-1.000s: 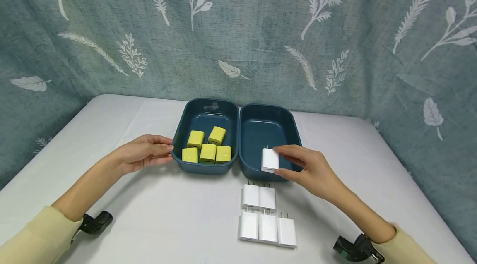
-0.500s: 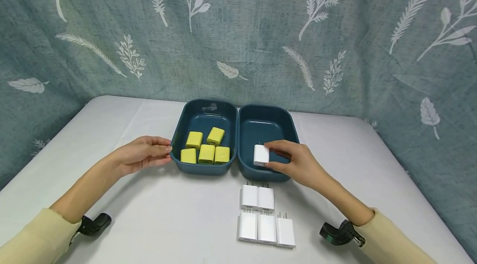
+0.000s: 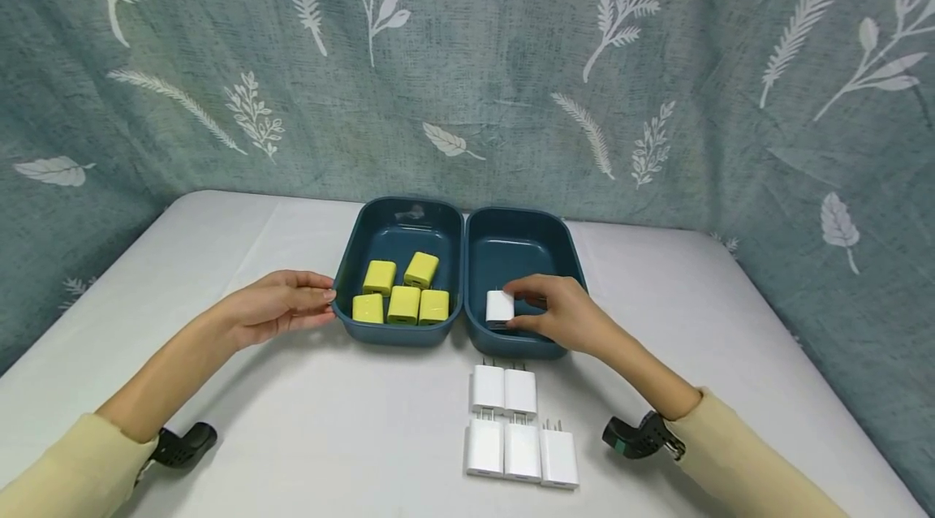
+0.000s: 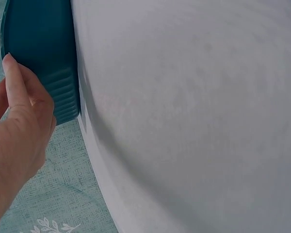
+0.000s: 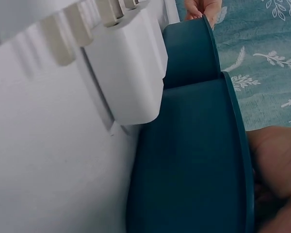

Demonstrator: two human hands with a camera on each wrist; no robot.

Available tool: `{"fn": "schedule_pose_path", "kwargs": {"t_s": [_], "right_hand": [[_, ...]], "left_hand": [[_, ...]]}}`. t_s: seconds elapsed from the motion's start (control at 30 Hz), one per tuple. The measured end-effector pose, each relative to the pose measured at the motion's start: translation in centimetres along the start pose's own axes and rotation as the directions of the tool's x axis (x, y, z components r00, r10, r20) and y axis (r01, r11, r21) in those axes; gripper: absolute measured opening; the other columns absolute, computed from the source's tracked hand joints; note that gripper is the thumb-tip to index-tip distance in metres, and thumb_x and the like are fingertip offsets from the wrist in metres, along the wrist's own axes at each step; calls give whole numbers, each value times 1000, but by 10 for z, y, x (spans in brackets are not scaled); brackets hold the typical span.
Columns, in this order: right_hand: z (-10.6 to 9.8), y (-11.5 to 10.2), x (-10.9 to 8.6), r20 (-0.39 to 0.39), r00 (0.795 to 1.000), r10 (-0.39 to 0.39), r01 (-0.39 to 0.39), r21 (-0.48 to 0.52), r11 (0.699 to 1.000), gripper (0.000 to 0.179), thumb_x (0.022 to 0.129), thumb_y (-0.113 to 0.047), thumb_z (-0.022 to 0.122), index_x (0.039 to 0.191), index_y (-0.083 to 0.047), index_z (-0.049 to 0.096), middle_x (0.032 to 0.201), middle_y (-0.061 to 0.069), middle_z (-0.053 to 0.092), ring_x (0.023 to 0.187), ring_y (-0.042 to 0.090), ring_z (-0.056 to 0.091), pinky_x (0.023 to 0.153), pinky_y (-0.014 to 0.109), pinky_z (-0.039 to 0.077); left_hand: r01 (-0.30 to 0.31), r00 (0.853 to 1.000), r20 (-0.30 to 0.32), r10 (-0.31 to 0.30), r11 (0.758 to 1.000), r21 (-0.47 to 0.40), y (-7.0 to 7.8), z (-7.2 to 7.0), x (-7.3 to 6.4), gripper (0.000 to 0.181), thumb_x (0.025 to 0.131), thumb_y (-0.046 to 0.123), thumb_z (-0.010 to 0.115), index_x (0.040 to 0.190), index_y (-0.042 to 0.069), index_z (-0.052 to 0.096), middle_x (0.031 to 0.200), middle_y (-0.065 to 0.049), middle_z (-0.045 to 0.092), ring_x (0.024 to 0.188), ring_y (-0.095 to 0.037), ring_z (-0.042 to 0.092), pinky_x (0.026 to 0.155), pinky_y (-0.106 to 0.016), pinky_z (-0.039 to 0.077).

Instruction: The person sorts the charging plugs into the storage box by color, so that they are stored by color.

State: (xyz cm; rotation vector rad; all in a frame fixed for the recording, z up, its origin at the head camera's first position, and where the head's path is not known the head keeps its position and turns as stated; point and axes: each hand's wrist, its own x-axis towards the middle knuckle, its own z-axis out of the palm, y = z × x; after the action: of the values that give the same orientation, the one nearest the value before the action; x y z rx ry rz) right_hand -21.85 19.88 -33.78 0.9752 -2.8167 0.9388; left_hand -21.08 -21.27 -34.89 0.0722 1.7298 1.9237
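Observation:
Two dark teal containers stand side by side at the back of the table. My left hand [image 3: 276, 308] holds the left wall of the left container [image 3: 398, 332], with its thumb and fingertips at the rim. Several yellow charger plugs [image 3: 403, 304] lie in that container. Inside the front of the right container [image 3: 517, 346], my right hand [image 3: 553, 309] pinches a white charger plug [image 3: 500, 307] between thumb and fingers, prongs pointing away. In the right wrist view the right hand [image 5: 279, 165] is cut off and the pinched plug is hidden behind the container wall.
Several white charger plugs [image 3: 485, 445] lie in two rows on the white cloth in front of the right container, prongs toward it. A teal leaf-patterned curtain [image 3: 511, 96] hangs behind the table [image 3: 307, 437]. Dark wrist cameras [image 3: 643, 435] hang at both sleeves.
My right hand has moved left and lowered the white plug from over the front rim into the right container. The left hand has stayed at the left container's rim.

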Motion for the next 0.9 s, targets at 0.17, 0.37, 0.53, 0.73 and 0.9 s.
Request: {"fn": "schedule_pose_path", "kwargs": {"t_s": [0.17, 0.37, 0.53, 0.73, 0.9], "right_hand": [[4, -3, 5, 28, 1000, 12, -11, -14, 1000, 43, 81, -10, 82, 120, 0, 68, 118, 14, 68, 107, 30, 66, 92, 43, 56], [9, -5, 11, 9, 999, 37, -37, -19, 999, 44, 81, -13, 83, 120, -2, 68, 119, 11, 67, 108, 29, 65, 93, 42, 56], [12, -6, 15, 42, 997, 62, -62, -3, 998, 45, 81, -13, 83, 121, -2, 67, 119, 12, 67, 108, 28, 65, 93, 41, 56], [12, -7, 16, 76, 994, 84, -82, -19, 996, 49, 83, -19, 82, 124, 1, 65, 120, 13, 67, 110, 29, 64, 94, 41, 55], [8, -9, 13, 27, 997, 72, -72, 6, 997, 48, 84, -18, 81, 124, 1, 65, 120, 14, 67, 111, 29, 64, 95, 40, 55]], "left_hand": [[-5, 1000, -4, 5, 1000, -1, -1, 0, -1, 41, 101, 2, 54, 133, -14, 34, 102, -11, 61, 92, -16, 68, 89, -28, 57], [-9, 1000, -1, 9, 1000, -1, -2, 0, 0, 42, 101, 3, 54, 134, -14, 34, 102, -11, 61, 92, -16, 68, 89, -28, 57], [-9, 1000, -7, 9, 1000, 1, -3, -1, 0, 41, 101, 2, 54, 133, -15, 34, 101, -11, 61, 91, -15, 68, 88, -28, 57], [-10, 1000, -6, 10, 1000, 6, -4, 0, 1, 44, 101, 3, 55, 135, -15, 33, 102, -11, 60, 92, -15, 68, 90, -29, 56], [-11, 1000, -12, 11, 1000, 11, -1, 1, 0, 43, 101, 2, 53, 135, -15, 32, 101, -11, 61, 92, -15, 68, 89, -28, 57]]}}
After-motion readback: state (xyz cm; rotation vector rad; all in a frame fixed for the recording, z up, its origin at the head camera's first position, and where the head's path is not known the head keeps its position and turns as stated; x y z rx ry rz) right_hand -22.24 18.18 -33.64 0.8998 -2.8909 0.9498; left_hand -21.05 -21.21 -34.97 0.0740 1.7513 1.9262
